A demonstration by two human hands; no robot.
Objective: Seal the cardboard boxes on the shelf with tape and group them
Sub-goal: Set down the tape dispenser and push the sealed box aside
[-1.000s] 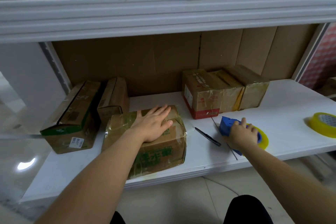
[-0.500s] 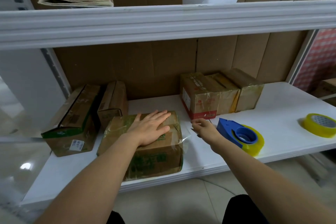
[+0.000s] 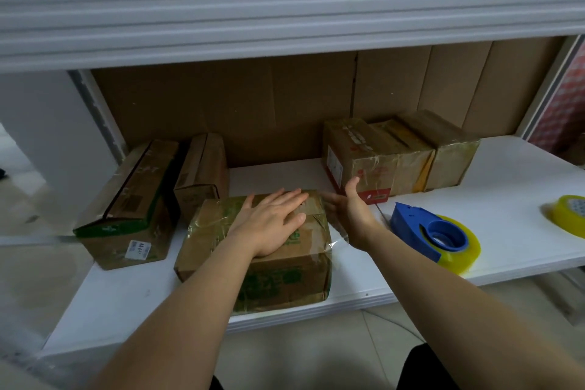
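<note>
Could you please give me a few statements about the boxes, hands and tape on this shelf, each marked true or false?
1. The left hand lies flat on the front box. True.
2. The right hand grips the blue tape dispenser. False: it is open beside the box, and the dispenser lies on the shelf.
3. Three boxes stand together at the back right. True.
4. The loose yellow tape roll sits on the front box. False: it lies at the shelf's right end.

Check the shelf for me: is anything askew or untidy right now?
Yes. A loose flap of clear tape sticks out unstuck from the right edge of the front box under the left hand. The left boxes sit angled.
</note>
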